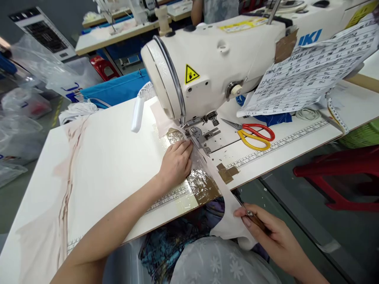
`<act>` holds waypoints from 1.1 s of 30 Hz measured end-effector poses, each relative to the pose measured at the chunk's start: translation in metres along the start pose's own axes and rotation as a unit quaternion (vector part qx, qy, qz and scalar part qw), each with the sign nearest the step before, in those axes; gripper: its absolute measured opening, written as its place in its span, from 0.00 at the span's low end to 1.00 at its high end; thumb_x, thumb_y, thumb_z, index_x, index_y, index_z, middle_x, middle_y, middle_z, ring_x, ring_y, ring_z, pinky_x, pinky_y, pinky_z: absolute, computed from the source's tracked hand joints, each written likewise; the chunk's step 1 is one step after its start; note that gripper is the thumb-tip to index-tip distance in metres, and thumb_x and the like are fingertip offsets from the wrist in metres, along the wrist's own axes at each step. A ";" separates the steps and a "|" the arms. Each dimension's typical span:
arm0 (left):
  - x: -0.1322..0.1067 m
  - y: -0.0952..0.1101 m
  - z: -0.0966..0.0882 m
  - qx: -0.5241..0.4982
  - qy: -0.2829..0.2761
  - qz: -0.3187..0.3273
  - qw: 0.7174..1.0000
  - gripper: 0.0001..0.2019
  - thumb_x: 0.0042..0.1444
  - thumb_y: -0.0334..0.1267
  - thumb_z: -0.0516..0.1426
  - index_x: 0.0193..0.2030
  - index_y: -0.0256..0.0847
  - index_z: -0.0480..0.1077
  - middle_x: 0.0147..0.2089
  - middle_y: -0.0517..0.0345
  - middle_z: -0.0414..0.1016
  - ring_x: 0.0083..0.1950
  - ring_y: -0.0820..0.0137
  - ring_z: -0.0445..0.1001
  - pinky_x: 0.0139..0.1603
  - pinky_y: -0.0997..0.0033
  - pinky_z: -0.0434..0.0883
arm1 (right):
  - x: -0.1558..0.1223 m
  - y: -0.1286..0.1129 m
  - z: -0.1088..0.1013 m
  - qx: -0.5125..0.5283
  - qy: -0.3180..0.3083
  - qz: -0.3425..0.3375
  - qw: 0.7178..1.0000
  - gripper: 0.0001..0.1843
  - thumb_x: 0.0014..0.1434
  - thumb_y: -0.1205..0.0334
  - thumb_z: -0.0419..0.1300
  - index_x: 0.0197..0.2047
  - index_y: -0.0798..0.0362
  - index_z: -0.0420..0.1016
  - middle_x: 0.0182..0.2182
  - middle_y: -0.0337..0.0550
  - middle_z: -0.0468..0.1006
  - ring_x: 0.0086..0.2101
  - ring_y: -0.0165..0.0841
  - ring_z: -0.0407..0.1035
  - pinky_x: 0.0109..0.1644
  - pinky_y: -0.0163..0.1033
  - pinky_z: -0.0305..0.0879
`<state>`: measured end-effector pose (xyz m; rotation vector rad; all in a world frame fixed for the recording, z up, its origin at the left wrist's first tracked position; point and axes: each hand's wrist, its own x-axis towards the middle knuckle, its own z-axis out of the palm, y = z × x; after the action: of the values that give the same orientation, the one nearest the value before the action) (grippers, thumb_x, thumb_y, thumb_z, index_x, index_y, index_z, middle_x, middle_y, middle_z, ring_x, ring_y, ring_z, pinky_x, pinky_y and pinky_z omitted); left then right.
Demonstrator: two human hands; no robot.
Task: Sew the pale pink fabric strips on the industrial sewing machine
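Observation:
A strip of pale pink fabric (220, 185) runs from under the presser foot of a white sewing machine (207, 59) down over the table edge to my lap. My left hand (177, 161) is closed on the fabric just in front of the needle area, fingers bent and bunched, fingertips partly hidden. Near the hanging end, my right hand (269, 232) is closed around a tool with a brown handle (257, 221), a metal pivot and a thin dark blade; its exact kind is unclear. The thumb and fingertips lie close to the fabric's edge.
Scissors (256, 136) with red and yellow handles lie right of the needle plate. Handwritten sheets (308, 71) lean against the machine. More pink fabric (66, 197) lies along the table's left side. A red stool (340, 173) stands at right; a person (219, 10) is behind.

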<state>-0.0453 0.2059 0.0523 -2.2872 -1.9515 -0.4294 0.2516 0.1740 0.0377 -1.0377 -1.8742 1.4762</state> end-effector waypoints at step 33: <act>0.010 -0.023 0.005 -0.065 0.082 0.064 0.992 0.19 0.61 0.21 0.45 0.50 0.34 0.72 0.47 0.46 0.72 0.48 0.61 0.68 0.50 0.56 0.75 | 0.053 -0.031 0.036 -0.098 0.078 0.007 0.992 0.16 0.68 0.53 0.50 0.45 0.51 0.76 0.19 0.34 0.68 0.20 0.31 0.62 0.22 0.34 0.60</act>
<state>-0.0660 0.2210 0.0480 -2.3521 -1.7375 -0.7256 0.1860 0.1941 0.0554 -1.2213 -1.9295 1.1993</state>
